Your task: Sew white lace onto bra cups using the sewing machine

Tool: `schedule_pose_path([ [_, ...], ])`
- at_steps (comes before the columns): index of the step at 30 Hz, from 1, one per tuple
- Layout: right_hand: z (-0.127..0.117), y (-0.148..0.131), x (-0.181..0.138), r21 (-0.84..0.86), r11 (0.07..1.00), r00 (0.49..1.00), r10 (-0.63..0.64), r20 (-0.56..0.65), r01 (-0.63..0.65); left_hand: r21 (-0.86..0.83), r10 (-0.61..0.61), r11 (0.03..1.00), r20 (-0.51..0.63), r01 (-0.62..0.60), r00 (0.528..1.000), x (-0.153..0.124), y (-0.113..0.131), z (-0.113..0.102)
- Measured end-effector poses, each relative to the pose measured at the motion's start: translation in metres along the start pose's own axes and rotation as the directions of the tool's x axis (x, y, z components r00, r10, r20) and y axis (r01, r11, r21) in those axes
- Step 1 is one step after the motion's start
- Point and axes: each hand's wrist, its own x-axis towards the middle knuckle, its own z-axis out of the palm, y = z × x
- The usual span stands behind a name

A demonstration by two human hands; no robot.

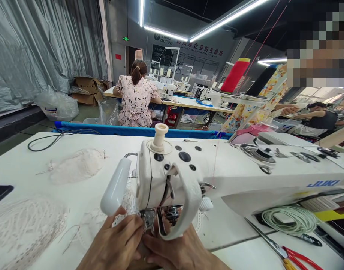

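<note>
Both my hands rest at the needle of a white JUKI sewing machine on a white table. My left hand has its fingers bent and pressed on white lace fabric just left of the presser foot. My right hand lies under the machine head, fingers curled and meeting the left hand over the same fabric. What lies beneath the fingers is hidden.
Lace pieces lie at the left and at the lower left. Red-handled scissors and a coil of pale cord sit at the right. A seated person in a floral dress works at a table behind. Red and black thread cones stand at the upper right.
</note>
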Motion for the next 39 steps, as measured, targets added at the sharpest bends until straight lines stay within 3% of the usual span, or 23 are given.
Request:
schedule_pose_path([
  [4, 0.001, 0.002, 0.001, -0.011, 1.0, 0.999, -0.019, -0.032, 0.018, 0.0, -0.012, 1.0, -0.042, 0.012, 0.999, 0.004, 0.002, -0.002],
  [13, 0.023, 0.01, -0.01, -0.055, 0.998, 0.985, -0.048, -0.164, 0.04, 0.085, -0.036, 0.996, -0.013, 0.037, 0.999, -0.001, 0.001, -0.001],
  [21, 0.025, 0.006, -0.009, -0.046, 0.999, 0.971, -0.016, -0.237, 0.005, 0.119, -0.038, 0.992, 0.023, 0.035, 0.999, -0.006, 0.0, 0.003],
  [25, 0.023, 0.007, -0.008, -0.068, 0.997, 0.982, -0.033, -0.184, 0.021, 0.145, 0.001, 0.989, 0.043, -0.008, 0.999, -0.004, 0.0, 0.0],
  [29, 0.009, 0.005, -0.006, -0.007, 0.999, 0.998, -0.033, -0.047, 0.032, 0.125, 0.032, 0.992, -0.005, -0.031, 0.999, -0.001, 0.002, 0.0],
  [35, -0.017, 0.008, -0.003, 0.17, 0.984, 0.998, 0.036, 0.05, -0.044, 0.097, 0.079, 0.992, 0.001, -0.078, 0.997, -0.004, 0.004, 0.005],
  [39, -0.022, 0.014, -0.003, 0.164, 0.983, 0.993, 0.062, 0.104, -0.078, 0.094, 0.086, 0.992, 0.013, -0.087, 0.996, -0.001, 0.004, 0.0],
])
